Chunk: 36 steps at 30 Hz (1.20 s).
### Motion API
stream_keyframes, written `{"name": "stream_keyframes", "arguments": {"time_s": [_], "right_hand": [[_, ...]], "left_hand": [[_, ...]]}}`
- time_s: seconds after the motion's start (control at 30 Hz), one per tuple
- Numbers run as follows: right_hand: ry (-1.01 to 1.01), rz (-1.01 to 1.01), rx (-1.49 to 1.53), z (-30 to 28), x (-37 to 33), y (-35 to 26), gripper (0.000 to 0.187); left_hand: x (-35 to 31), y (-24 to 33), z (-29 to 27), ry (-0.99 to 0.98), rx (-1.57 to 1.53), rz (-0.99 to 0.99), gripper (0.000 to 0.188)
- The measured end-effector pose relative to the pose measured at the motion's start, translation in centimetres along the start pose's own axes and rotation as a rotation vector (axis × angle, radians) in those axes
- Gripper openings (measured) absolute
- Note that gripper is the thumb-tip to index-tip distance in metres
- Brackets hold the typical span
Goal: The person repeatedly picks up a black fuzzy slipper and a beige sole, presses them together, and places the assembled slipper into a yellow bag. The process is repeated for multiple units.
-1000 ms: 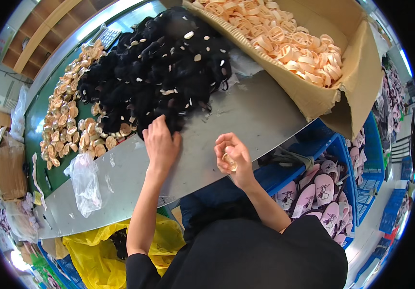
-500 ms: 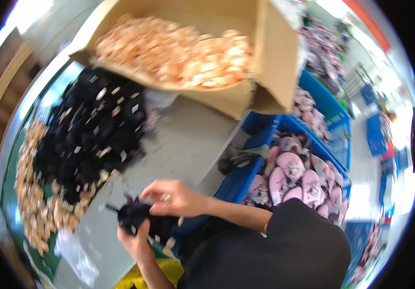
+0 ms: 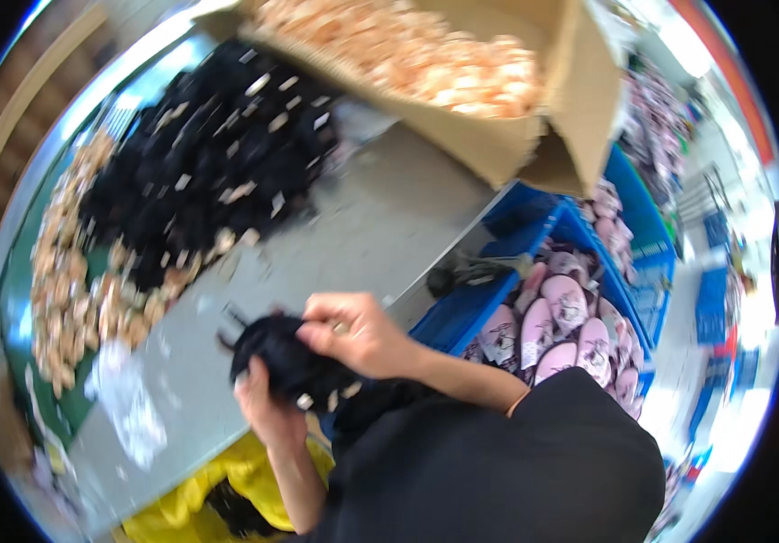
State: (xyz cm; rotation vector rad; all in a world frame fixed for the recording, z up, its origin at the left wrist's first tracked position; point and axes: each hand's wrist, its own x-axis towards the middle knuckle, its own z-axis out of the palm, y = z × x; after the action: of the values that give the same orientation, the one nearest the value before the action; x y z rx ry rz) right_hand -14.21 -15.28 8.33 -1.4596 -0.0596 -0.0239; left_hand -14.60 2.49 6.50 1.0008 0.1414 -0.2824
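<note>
A soft black fabric piece (image 3: 267, 348), with thin dark strips sticking out at its left end, is held over the near edge of the table. My left hand (image 3: 267, 403) grips it from below, thumb pressed against its side. Fingers bent and pinched together, my right hand (image 3: 358, 335) works at its upper right side; what lies between those fingertips is too blurred to make out. Small pale tags (image 3: 326, 398) hang by more black fabric close to my body. Farther off on the table lies a large heap of black fabric pieces (image 3: 209, 163) dotted with pale tags.
Past the table (image 3: 380, 217) stands a cardboard box (image 3: 579, 90) of peach-coloured pieces. Similar tan pieces (image 3: 64, 281) and a clear plastic bag (image 3: 127, 407) lie at the left. Blue crates (image 3: 462, 317) with pink slippers (image 3: 566, 303) stand at the right. Below is a yellow bag (image 3: 181, 498).
My right hand's fingers, apart before, are now drawn together at the black fabric piece. My left hand keeps its hold. The whole view has shifted, showing more of the yellow bag.
</note>
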Motion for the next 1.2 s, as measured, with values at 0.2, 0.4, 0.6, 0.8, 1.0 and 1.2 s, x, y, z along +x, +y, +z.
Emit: {"name": "stream_keyframes", "arguments": {"time_s": [0.2, 0.4, 0.6, 0.8, 1.0, 1.2], "right_hand": [[0.008, 0.091, -0.011, 1.7, -0.5, -0.5, 0.024], [-0.122, 0.121, 0.107, 2.1, -1.2, 0.3, 0.025], [-0.175, 0.159, 0.197, 1.8, -1.1, 0.1, 0.023], [-0.195, 0.108, 0.202, 1.9, -0.8, -0.1, 0.023], [-0.207, 0.090, 0.172, 1.9, -0.7, 0.1, 0.023], [-0.203, 0.038, 0.168, 2.3, -0.5, 0.2, 0.024]], "left_hand": [[-1.8, 0.6, -0.5, -0.182, -0.016, 0.127, 0.053], [-3.0, 0.1, 0.6, 0.087, -0.142, 0.064, 0.048], [-3.4, -0.5, 0.3, 0.072, -0.381, -0.045, 0.071], [-4.2, -1.3, -0.5, 0.031, -0.427, -0.093, 0.071], [-4.4, -1.4, -0.6, -0.016, -0.451, -0.077, 0.073], [-4.6, -1.5, -0.9, 0.018, -0.436, -0.054, 0.070]]}}
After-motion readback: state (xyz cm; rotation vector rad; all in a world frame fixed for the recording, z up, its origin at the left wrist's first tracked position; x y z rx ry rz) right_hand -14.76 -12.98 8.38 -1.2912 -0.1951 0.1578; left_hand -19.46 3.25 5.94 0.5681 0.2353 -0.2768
